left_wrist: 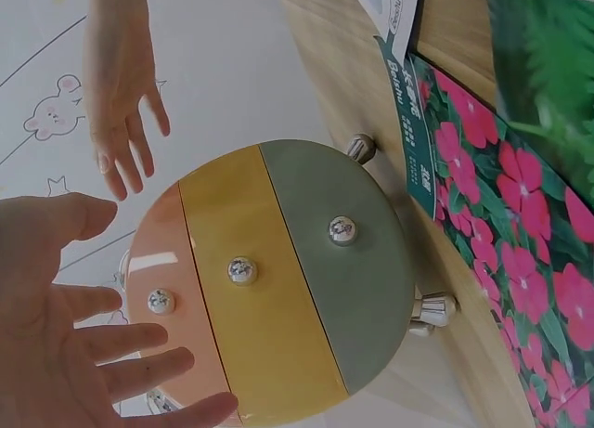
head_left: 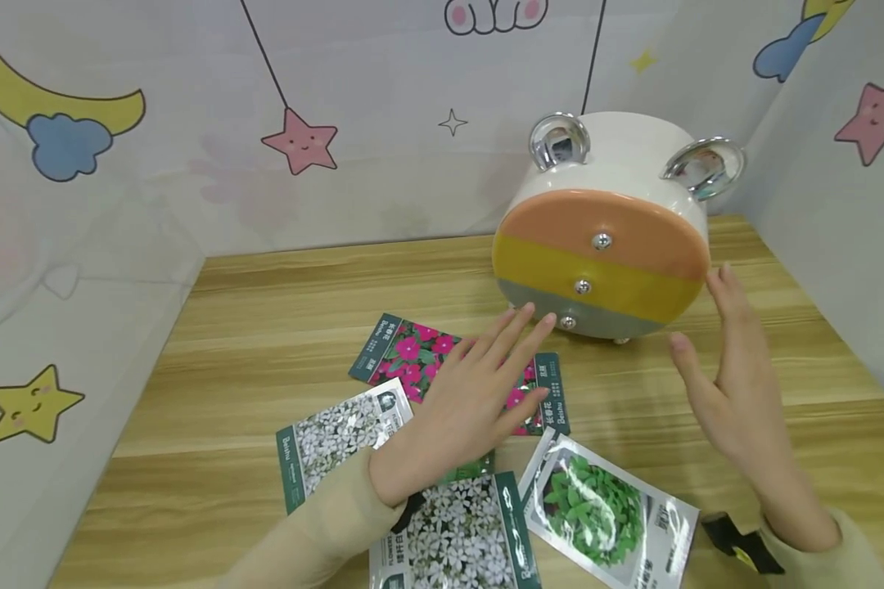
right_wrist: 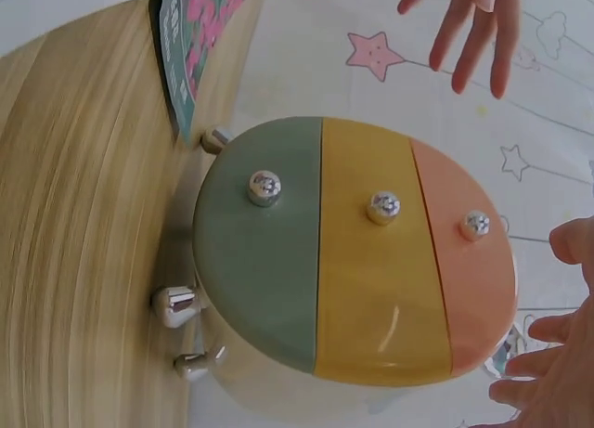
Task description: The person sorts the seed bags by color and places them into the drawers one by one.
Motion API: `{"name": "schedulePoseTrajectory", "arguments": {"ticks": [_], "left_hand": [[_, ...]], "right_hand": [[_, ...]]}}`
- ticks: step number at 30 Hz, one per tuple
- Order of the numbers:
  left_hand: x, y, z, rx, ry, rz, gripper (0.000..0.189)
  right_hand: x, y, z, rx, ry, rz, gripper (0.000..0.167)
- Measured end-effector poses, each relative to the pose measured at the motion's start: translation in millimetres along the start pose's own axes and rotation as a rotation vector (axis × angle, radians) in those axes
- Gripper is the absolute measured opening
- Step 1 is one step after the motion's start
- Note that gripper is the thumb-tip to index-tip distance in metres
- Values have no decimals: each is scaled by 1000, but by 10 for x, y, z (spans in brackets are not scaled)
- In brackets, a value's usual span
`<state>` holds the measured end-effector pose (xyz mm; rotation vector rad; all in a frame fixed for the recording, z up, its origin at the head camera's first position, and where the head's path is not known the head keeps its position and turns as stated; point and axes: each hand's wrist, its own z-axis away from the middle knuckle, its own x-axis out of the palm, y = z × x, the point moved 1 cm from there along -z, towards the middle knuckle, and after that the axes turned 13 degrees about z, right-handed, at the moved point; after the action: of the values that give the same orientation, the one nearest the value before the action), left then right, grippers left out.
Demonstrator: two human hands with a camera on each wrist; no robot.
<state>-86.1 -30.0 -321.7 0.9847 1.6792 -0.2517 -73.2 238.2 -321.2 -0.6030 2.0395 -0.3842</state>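
Observation:
A rounded white drawer box (head_left: 604,262) stands at the back right, its front striped orange, yellow and grey-green. Each stripe bears a silver knob, and two silver ears rise from the top. My left hand (head_left: 479,393) hovers with spread fingers in front of the box's lower left, above several seed packets. My right hand (head_left: 744,393) is beside the box's right edge, thumb and fingers apart. Both hands hold nothing. In the left wrist view the drawer front (left_wrist: 269,279) is closed. The right wrist view shows silver feet (right_wrist: 176,305) under the box.
Pink-flower seed packets (head_left: 405,352) lie partly under my left hand. Two white-flower packets (head_left: 460,532) are nearer the front, beside a green-leaf packet (head_left: 597,507). The wooden table (head_left: 280,303) meets a wall printed with stars and moons behind it.

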Motion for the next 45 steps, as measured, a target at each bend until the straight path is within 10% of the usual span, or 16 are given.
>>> {"name": "schedulePoseTrajectory", "arguments": {"ticks": [21,45], "left_hand": [[-10,-22,-268,59,148,76,64],[77,-41,-609,18,305,225,55]], "right_hand": [[38,173,-277,41,28,-98,63],[105,353,-566,307,-13,-411,56]]}}
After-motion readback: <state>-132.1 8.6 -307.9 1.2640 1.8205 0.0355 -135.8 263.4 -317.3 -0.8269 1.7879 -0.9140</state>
